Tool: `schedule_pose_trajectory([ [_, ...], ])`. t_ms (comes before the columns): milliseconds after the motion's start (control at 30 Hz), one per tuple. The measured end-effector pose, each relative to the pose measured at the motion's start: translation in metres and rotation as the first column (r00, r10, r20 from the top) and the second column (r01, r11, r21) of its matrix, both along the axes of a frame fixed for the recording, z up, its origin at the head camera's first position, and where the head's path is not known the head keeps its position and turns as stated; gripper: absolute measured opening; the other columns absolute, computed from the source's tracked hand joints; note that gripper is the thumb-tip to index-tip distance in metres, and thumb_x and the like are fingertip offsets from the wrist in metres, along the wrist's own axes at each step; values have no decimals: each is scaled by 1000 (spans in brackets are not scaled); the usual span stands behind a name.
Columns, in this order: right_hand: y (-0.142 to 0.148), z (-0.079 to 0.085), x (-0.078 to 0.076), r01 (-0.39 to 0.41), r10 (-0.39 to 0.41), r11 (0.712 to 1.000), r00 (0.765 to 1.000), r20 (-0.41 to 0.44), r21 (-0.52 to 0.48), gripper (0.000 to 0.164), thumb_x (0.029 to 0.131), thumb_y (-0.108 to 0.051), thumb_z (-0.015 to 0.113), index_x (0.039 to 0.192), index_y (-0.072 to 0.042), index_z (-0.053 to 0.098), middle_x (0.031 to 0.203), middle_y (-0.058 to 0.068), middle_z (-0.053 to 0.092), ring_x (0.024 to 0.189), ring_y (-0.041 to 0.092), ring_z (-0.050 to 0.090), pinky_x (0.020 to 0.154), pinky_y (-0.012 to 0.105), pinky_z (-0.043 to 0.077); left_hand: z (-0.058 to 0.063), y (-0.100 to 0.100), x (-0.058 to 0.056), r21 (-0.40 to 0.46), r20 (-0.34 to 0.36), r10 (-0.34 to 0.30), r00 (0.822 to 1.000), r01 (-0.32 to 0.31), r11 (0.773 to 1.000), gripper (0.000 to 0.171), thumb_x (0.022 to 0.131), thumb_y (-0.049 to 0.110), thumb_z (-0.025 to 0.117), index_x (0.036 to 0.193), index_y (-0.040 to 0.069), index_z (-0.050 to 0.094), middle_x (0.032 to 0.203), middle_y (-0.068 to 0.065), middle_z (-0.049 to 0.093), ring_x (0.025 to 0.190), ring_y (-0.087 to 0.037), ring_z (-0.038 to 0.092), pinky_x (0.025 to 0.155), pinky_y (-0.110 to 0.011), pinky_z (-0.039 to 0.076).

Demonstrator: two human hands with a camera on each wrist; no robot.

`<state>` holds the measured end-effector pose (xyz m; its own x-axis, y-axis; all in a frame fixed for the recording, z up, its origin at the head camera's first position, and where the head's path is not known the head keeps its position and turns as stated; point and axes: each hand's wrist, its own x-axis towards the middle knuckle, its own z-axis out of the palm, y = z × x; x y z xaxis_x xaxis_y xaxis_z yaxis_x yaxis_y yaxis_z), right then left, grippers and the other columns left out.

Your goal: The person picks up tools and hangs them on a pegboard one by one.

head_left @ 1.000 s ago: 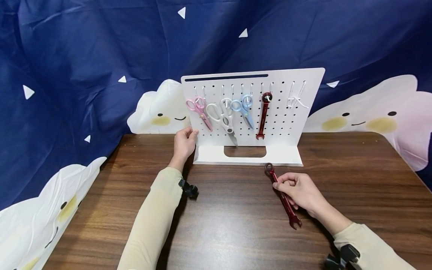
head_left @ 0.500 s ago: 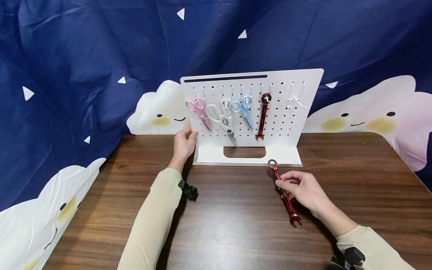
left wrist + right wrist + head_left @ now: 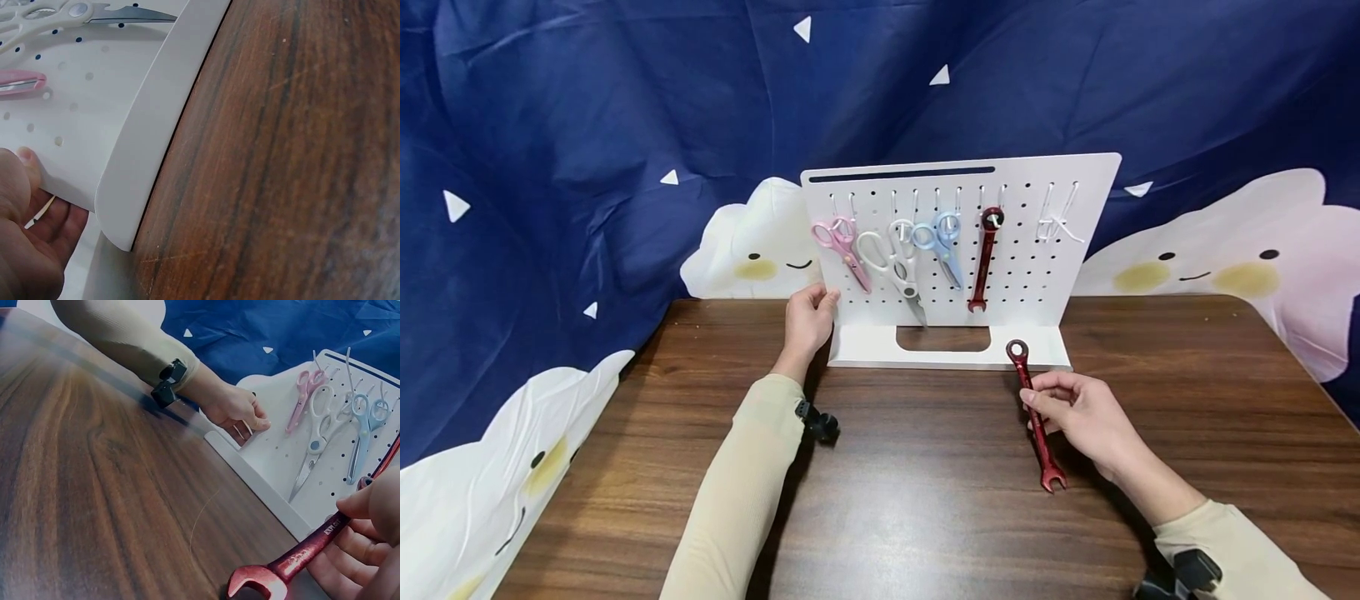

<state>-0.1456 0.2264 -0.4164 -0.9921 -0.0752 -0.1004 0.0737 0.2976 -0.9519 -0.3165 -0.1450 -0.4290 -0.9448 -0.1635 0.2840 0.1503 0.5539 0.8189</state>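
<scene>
My right hand pinches a red combination wrench near its middle, ring end up and away, open end toward me, in front of the pegboard's base. In the right wrist view the wrench's open end points down-left. My left hand grips the lower left edge of the white pegboard, thumb on the front and fingers behind, as the left wrist view shows. Pink scissors, white scissors, light-blue scissors and a second red wrench hang on the board's hooks.
At the board's right side a pair of white hooks holds no tool. The pegboard's base stands on a brown wooden table. Behind it hangs a dark blue cloth with clouds and white triangles.
My right hand has moved slightly right and toward the board, and the wrench has turned more upright, its ring end now overlapping the base. My left hand stays on the board's edge.
</scene>
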Motion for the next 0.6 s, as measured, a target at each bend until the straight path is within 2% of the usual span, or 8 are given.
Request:
schedule_pose_trajectory([
  [400,0,15,-1,42,-47,998,996,-73,-56,13,105,-10,70,109,2,67,82,-10,74,69,8,71,67,30,62,2,1,2,2,-11,-5,1000,5,1000,31,107,18,69,87,-5,72,71,-9,61,77,-25,51,73,-32,38],
  [533,3,21,-2,60,-69,995,991,-113,-77,1,104,-8,70,104,-7,71,81,-11,75,67,7,71,66,28,62,2,0,2,3,-4,-5,1000,5,1000,29,108,19,68,89,-4,73,75,-13,65,79,-27,53,75,-33,39],
  [600,5,24,-2,68,-82,993,987,-137,-101,9,104,-6,71,101,-14,73,81,-11,76,66,6,71,65,26,61,2,0,2,4,5,-3,1000,3,1000,29,108,19,67,92,-3,74,80,-16,68,81,-27,54,76,-33,40],
])
